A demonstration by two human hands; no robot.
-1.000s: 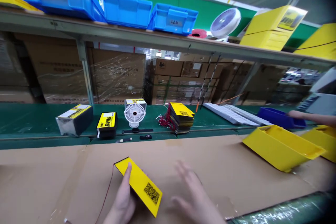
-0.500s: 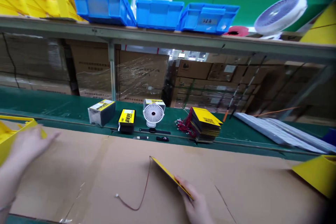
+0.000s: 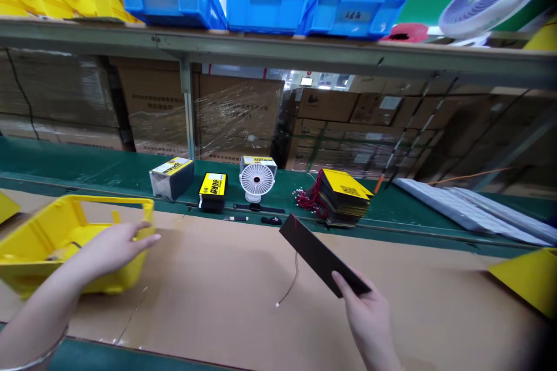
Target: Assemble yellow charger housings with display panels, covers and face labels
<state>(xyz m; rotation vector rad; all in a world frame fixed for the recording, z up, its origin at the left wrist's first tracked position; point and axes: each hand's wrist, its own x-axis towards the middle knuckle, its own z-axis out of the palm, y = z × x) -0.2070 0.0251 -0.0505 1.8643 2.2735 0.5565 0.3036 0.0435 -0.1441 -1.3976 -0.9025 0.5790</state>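
Dark card [image 3: 324, 256] seemingly in right grip [image 3: 369, 319]

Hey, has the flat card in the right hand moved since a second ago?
Yes. The card in the right hand has been lifted off the cardboard sheet and flipped, dark side up, now nearer the small white fan.

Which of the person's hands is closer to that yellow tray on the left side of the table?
Left. The left hand rests against the yellow tray at its near right corner. The right hand is far off to the tray's right, holding a flat dark card above the cardboard.
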